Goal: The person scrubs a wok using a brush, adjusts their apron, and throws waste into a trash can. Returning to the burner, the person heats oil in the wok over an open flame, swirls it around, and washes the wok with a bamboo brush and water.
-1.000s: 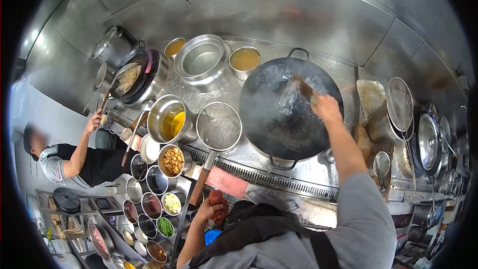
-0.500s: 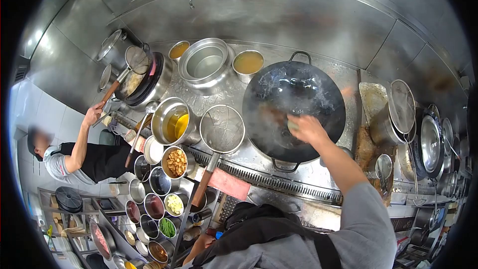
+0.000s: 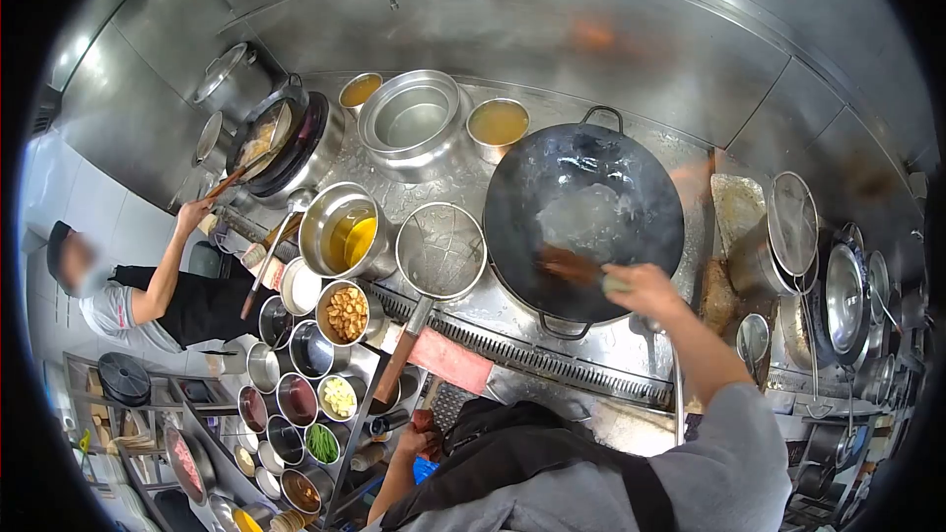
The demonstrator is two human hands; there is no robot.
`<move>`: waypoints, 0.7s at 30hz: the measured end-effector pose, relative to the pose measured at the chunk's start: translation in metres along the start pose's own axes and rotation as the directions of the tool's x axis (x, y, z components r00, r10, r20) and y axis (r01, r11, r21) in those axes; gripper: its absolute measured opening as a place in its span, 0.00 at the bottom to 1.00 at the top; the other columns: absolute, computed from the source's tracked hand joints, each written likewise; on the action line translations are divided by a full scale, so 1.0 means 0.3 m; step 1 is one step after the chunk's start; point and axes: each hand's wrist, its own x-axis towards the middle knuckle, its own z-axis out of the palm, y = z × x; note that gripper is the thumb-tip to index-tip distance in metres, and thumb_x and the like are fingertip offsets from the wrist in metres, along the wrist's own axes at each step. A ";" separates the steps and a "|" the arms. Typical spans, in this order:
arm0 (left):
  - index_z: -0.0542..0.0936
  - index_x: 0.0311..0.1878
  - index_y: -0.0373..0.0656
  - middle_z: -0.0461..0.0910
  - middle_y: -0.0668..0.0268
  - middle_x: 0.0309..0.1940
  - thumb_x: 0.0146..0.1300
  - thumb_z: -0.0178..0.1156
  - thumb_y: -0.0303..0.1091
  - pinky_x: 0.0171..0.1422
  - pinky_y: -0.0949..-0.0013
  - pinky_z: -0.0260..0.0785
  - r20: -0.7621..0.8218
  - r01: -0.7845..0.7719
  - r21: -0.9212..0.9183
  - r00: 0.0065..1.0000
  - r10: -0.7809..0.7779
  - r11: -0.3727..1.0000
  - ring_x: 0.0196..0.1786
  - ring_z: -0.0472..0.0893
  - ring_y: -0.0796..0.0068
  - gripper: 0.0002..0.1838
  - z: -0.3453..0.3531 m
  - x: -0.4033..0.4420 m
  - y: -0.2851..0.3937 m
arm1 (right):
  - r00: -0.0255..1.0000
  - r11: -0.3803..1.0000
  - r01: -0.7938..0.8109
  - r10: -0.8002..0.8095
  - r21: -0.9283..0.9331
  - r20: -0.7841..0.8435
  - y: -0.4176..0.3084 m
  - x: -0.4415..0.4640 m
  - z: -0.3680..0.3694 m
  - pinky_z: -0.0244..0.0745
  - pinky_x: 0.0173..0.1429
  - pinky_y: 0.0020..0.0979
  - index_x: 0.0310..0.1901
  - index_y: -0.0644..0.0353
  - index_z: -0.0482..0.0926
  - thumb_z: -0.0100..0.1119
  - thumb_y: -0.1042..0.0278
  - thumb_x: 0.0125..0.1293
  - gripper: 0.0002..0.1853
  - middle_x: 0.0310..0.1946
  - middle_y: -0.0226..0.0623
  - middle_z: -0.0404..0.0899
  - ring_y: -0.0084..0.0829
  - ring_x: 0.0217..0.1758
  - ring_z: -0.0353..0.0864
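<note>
Cloth [image 3: 425, 421], reddish and bunched, is gripped in the curled left hand [image 3: 409, 443], low beside the black apron [image 3: 532, 463]. Past the slotted drain [image 3: 552, 363] at the near edge of the surface [image 3: 698, 236], the right forearm [image 3: 704, 347] slants over the rim of the wok [image 3: 522, 197], the right hand [image 3: 645, 291] wrapped around a brown brush [image 3: 567, 263] whose bristles point left across the near half. Ahead, the wet middle leaves open room up to the far loop handle [image 3: 603, 108].

Brush [image 3: 569, 264] now nearer front of wok [image 3: 642, 222]
</note>
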 end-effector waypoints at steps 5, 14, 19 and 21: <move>0.74 0.54 0.40 0.79 0.51 0.49 0.44 0.66 0.45 0.56 0.58 0.70 0.076 0.180 0.446 0.968 -0.238 0.877 0.52 0.78 0.54 0.33 -0.063 -0.209 0.209 | 0.901 0.916 -0.363 0.298 -0.169 -0.315 0.213 0.222 -0.125 0.76 0.47 0.45 0.50 0.50 0.77 0.58 0.58 0.53 0.21 0.34 0.46 0.81 0.47 0.39 0.81; 0.77 0.48 0.37 0.81 0.54 0.42 0.46 0.66 0.43 0.48 0.61 0.74 0.156 0.303 0.079 0.937 -0.312 0.950 0.45 0.82 0.59 0.27 -0.137 -0.059 -0.012 | 0.957 0.998 -0.017 0.034 0.061 -0.287 -0.050 0.240 0.131 0.75 0.46 0.45 0.56 0.48 0.75 0.62 0.56 0.53 0.27 0.33 0.50 0.80 0.49 0.39 0.80; 0.74 0.52 0.36 0.81 0.53 0.43 0.44 0.69 0.38 0.48 0.62 0.73 0.151 0.255 -0.153 0.961 -0.233 0.955 0.47 0.81 0.59 0.30 -0.092 -0.009 -0.106 | 0.991 0.995 -0.091 0.094 0.032 -0.095 0.062 -0.039 -0.007 0.75 0.47 0.43 0.54 0.50 0.77 0.61 0.56 0.53 0.24 0.35 0.50 0.80 0.49 0.40 0.80; 0.73 0.53 0.36 0.80 0.53 0.45 0.44 0.69 0.37 0.49 0.62 0.73 0.079 0.213 0.186 0.970 -0.231 0.959 0.48 0.81 0.58 0.31 -0.083 -0.097 0.041 | 0.968 0.975 -0.205 0.190 -0.085 -0.163 0.138 -0.012 -0.103 0.76 0.46 0.44 0.52 0.51 0.77 0.60 0.57 0.53 0.23 0.33 0.49 0.81 0.48 0.39 0.81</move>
